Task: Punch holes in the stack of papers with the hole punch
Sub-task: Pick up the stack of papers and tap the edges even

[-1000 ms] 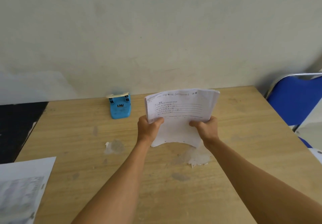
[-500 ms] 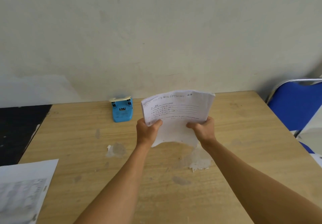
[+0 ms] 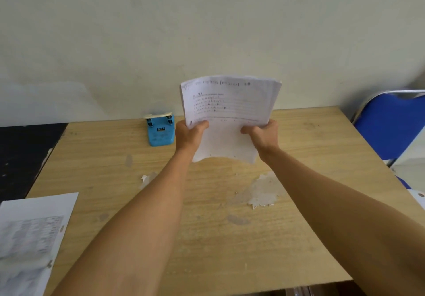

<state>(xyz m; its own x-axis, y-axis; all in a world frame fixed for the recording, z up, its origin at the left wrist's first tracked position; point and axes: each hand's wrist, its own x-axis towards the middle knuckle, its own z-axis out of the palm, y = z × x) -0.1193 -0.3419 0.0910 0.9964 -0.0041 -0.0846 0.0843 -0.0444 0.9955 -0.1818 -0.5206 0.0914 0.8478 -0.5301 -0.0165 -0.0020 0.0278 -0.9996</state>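
Note:
A stack of white papers [image 3: 227, 111] with handwriting on the top sheet is held upright above the wooden table [image 3: 207, 238]. My left hand [image 3: 189, 134] grips its left edge and my right hand [image 3: 262, 134] grips its right edge. The lower edge of the stack curves and hangs just above the tabletop. A small blue hole punch [image 3: 160, 132] stands on the table near the wall, just left of my left hand and apart from the papers.
A printed sheet [image 3: 30, 238] lies at the table's near left corner. A blue chair [image 3: 391, 125] stands beyond the right edge. Patches of peeled surface [image 3: 262, 192] mark the tabletop. A pale wall [image 3: 207, 31] closes the far side.
Both hands have lifted the stack higher, so it stands further above the table. The view has tilted up a little. The hole punch has not moved.

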